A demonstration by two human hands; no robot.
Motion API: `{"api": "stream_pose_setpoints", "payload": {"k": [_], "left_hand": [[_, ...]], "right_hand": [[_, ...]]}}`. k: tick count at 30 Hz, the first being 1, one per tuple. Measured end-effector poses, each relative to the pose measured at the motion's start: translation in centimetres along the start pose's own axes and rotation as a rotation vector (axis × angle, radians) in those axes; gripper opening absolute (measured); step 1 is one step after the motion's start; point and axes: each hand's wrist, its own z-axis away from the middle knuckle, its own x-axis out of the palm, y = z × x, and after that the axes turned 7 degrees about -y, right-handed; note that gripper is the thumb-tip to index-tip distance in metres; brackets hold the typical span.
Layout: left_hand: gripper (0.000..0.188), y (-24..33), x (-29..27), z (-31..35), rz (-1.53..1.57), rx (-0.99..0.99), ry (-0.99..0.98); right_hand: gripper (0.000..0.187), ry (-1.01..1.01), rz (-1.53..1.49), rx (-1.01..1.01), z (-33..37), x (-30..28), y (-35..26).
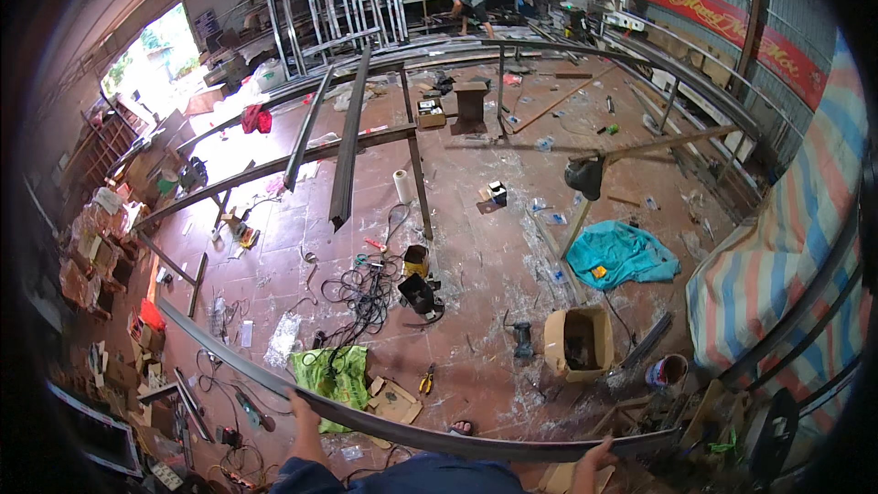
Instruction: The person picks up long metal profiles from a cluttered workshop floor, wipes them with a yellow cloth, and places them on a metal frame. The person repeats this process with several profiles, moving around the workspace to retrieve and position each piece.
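- I see both forearms coming up from the lower edge, in dark blue sleeves.
- Left hand [305, 410]: raised, fingers curled over a long bar, closed in a grip.
- Right hand [599, 454]: raised on the same level, fingers wrapped likewise.
- The hands sit well apart.

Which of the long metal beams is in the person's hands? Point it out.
The curved beam nearest the camera: left hand and right hand grip it. The other beams rest farther off on the frame.

Left hand [306, 413] and right hand [596, 454] gripping long curved metal bar [439, 439], cluttered workshop floor [476, 256] below, open cardboard box [579, 340], teal cloth [620, 254], tangled black cables [361, 293], distant person [468, 5] bending by metal frames [338, 5]
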Motion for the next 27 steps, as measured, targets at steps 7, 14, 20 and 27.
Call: {"api": "stream_pose_setpoints", "payload": {"k": [7, 14, 20, 27], "left_hand": [[0.097, 14.8, 4.2, 8.7, 0.187, 0.346, -0.437], [0.092, 15.0, 15.6, 29.3, 0.506, 0.692, -0.88], [0.068, 14.8, 17.1, 36.4, 0.317, 0.815, -0.986], [0.047, 18.2, 21.6, 41.4, 0.283, 1.098, -0.918]], "right_hand": [[0.088, -0.415, -0.431, 0.288, 15.8, 0.3, -4.6], [0.064, -1.035, -0.511, 0.462, 10.9, 6.6, -4.5], [0.063, -1.395, 0.048, 0.555, 16.2, 9.0, -3.8], [0.044, -1.666, 0.595, -0.778, 21.8, 9.0, -7.8]]}}
